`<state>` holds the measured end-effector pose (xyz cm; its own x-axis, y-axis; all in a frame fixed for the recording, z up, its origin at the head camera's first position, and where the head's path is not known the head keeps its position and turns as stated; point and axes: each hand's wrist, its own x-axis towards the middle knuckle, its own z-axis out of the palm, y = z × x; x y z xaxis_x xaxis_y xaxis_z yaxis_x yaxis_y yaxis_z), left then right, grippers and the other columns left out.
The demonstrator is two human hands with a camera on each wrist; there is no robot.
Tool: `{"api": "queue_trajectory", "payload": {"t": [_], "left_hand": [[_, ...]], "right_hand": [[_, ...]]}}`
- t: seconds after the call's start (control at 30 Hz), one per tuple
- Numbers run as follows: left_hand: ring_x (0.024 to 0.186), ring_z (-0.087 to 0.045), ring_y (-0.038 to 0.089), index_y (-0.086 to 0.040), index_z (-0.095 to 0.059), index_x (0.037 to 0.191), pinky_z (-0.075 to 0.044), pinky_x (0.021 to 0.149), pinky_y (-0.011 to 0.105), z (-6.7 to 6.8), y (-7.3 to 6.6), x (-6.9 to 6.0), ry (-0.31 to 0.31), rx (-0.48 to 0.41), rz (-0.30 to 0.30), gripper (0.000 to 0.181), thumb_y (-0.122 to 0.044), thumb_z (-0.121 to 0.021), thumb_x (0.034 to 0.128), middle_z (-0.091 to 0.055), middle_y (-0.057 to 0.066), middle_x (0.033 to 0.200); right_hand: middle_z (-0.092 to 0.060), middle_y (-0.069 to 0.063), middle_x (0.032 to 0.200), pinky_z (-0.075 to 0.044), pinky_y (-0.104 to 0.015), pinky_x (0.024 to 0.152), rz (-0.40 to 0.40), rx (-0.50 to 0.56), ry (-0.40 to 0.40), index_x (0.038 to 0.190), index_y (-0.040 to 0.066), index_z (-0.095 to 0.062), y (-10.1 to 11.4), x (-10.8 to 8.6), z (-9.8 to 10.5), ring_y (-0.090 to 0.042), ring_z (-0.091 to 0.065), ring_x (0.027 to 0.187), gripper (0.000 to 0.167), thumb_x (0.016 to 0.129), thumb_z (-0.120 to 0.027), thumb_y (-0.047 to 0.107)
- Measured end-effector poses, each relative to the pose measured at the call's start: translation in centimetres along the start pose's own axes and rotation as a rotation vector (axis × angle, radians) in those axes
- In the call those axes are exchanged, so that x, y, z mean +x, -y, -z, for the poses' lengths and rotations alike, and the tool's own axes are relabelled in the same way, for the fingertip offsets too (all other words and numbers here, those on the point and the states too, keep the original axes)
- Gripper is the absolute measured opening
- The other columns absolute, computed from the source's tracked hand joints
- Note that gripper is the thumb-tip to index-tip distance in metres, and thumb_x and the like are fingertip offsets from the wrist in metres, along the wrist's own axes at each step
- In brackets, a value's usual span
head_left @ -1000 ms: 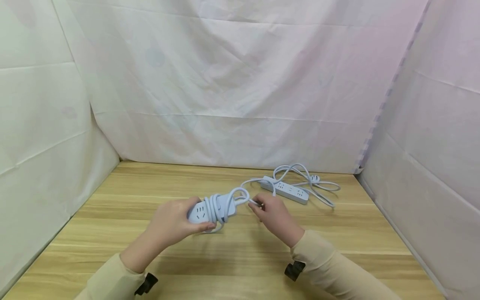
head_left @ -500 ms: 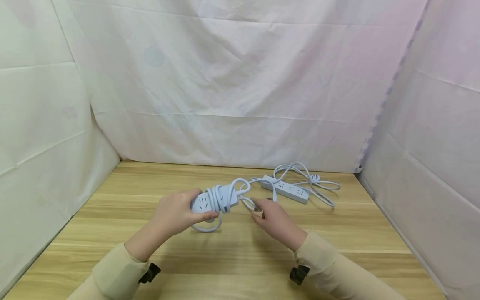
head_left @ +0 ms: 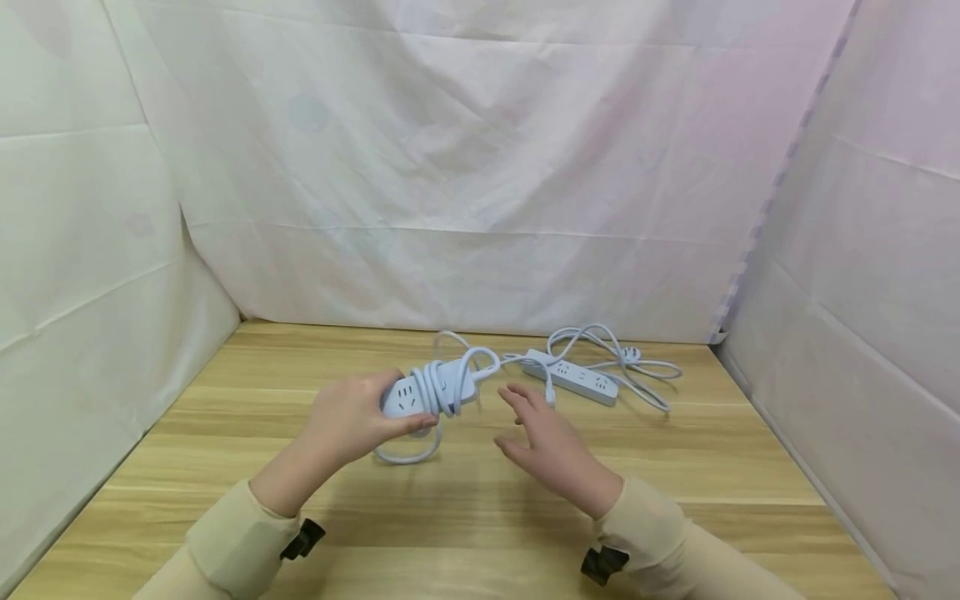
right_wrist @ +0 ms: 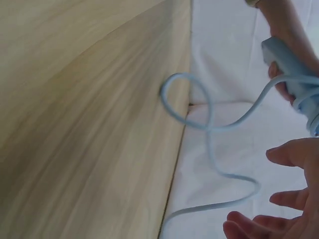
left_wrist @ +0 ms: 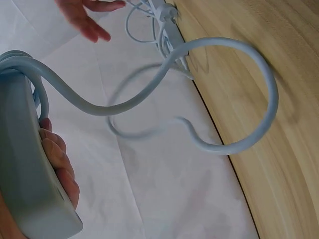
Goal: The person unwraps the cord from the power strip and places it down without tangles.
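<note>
My left hand grips one end of a white power strip, holding it tilted above the table. Several turns of its cord are wound round the strip's middle. From those turns a loose length of cord swings down in a wide loop, as the left wrist view shows. My right hand is just right of the strip, fingers spread and holding nothing. In the right wrist view its fingers stand apart from the dangling cord.
A second white power strip lies at the back right of the wooden table. Its cord is loosely looped round it, with a plug at the far side. White cloth hangs behind and at both sides.
My right hand has let go of the cord and spread its fingers. The loose cord has swung away behind the held strip. My left hand has lifted the strip slightly.
</note>
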<state>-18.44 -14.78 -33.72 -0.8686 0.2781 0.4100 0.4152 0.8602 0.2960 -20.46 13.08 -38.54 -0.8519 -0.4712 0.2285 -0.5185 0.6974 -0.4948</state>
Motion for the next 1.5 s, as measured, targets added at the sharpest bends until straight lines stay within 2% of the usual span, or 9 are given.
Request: {"api": "queue_trajectory", "payload": {"t": [0.17, 0.3, 0.6, 0.77, 0.97, 1.1, 1.2, 1.33, 1.5], "left_hand": [[0.049, -0.043, 0.006, -0.016, -0.062, 0.087, -0.035, 0.045, 0.027, 0.2, 0.0, 0.1, 0.004, -0.006, 0.013, 0.052, -0.066, -0.072, 0.0727, -0.05, -0.011, 0.06], [0.048, -0.042, 0.007, -0.018, -0.059, 0.083, -0.034, 0.045, 0.028, 0.3, -0.1, 0.2, -0.007, 0.003, 0.013, 0.051, -0.067, -0.071, 0.0732, -0.048, -0.011, 0.058], [0.049, -0.042, 0.008, -0.017, -0.063, 0.091, -0.033, 0.044, 0.028, 0.4, -1.0, 0.4, -0.037, 0.009, 0.016, 0.053, -0.065, -0.073, 0.072, -0.048, -0.011, 0.059], [0.048, -0.042, 0.009, -0.016, -0.063, 0.091, -0.033, 0.044, 0.029, 0.5, -1.2, 0.4, -0.055, 0.013, 0.024, 0.053, -0.063, -0.074, 0.0711, -0.048, -0.01, 0.059], [0.048, -0.04, 0.01, -0.017, -0.06, 0.086, -0.031, 0.044, 0.029, 0.3, -1.1, 0.3, -0.041, 0.049, 0.046, 0.054, -0.066, -0.073, 0.0697, -0.046, -0.01, 0.057], [0.048, -0.04, 0.01, -0.017, -0.059, 0.086, -0.031, 0.044, 0.029, 0.3, -0.8, 0.3, -0.027, 0.065, 0.048, 0.053, -0.065, -0.073, 0.0705, -0.046, -0.01, 0.058], [0.048, -0.04, 0.009, -0.015, -0.062, 0.093, -0.031, 0.044, 0.029, 0.2, -0.5, 0.2, -0.022, 0.082, 0.048, 0.056, -0.065, -0.073, 0.0705, -0.047, -0.01, 0.059], [0.048, -0.04, 0.009, -0.014, -0.065, 0.098, -0.031, 0.044, 0.028, 0.1, -0.2, 0.0, -0.036, 0.111, 0.039, 0.063, -0.069, -0.074, 0.0665, -0.047, -0.01, 0.059], [0.048, -0.039, 0.009, -0.016, -0.061, 0.088, -0.031, 0.044, 0.028, -0.1, 0.2, -0.3, -0.047, 0.137, 0.054, 0.06, -0.071, -0.072, 0.0659, -0.044, -0.009, 0.058]], "right_hand": [[-0.046, -0.004, 0.142, -0.052, -0.036, 0.079, 0.091, 0.114, 0.004, 0.141, 0.01, -0.049, 2.7, 0.2, 0.5, -0.021, -0.058, 0.108, 0.053, 0.094, -0.066, 0.029], [-0.052, -0.002, 0.134, -0.052, -0.035, 0.079, 0.182, 0.155, 0.007, 0.134, 0.011, -0.055, 4.4, 0.7, 0.2, -0.018, -0.059, 0.104, 0.046, 0.093, -0.067, 0.029], [-0.064, -0.002, 0.111, -0.052, -0.026, 0.072, 0.301, 0.256, -0.045, 0.119, 0.011, -0.067, 6.4, 1.3, -1.3, -0.017, -0.061, 0.09, 0.03, 0.092, -0.069, 0.023], [-0.066, -0.005, 0.102, -0.052, -0.022, 0.068, 0.31, 0.332, -0.117, 0.109, 0.007, -0.072, 6.6, 1.5, -2.1, -0.013, -0.062, 0.083, 0.019, 0.09, -0.07, 0.013], [-0.068, -0.004, 0.105, -0.052, -0.022, 0.069, 0.296, 0.382, -0.16, 0.104, 0.008, -0.075, 6.6, 1.6, -2.6, -0.011, -0.062, 0.084, 0.015, 0.09, -0.07, 0.011], [-0.068, -0.003, 0.11, -0.052, -0.024, 0.072, 0.333, 0.353, -0.161, 0.108, 0.009, -0.075, 6.3, 1.6, -2.5, -0.012, -0.063, 0.09, 0.018, 0.092, -0.068, 0.014], [-0.069, -0.002, 0.11, -0.051, -0.025, 0.075, 0.362, 0.33, -0.152, 0.11, 0.009, -0.074, 6.1, 1.6, -2.4, -0.011, -0.063, 0.095, 0.02, 0.094, -0.066, 0.015], [-0.07, -0.002, 0.108, -0.051, -0.025, 0.079, 0.374, 0.313, -0.138, 0.112, 0.008, -0.073, 6.0, 1.4, -2.0, -0.011, -0.063, 0.097, 0.02, 0.095, -0.064, 0.013], [-0.069, -0.005, 0.109, -0.052, -0.025, 0.078, 0.349, 0.35, -0.1, 0.114, 0.005, -0.071, 6.1, 1.1, -1.5, -0.012, -0.064, 0.094, 0.021, 0.096, -0.061, 0.009]]}}
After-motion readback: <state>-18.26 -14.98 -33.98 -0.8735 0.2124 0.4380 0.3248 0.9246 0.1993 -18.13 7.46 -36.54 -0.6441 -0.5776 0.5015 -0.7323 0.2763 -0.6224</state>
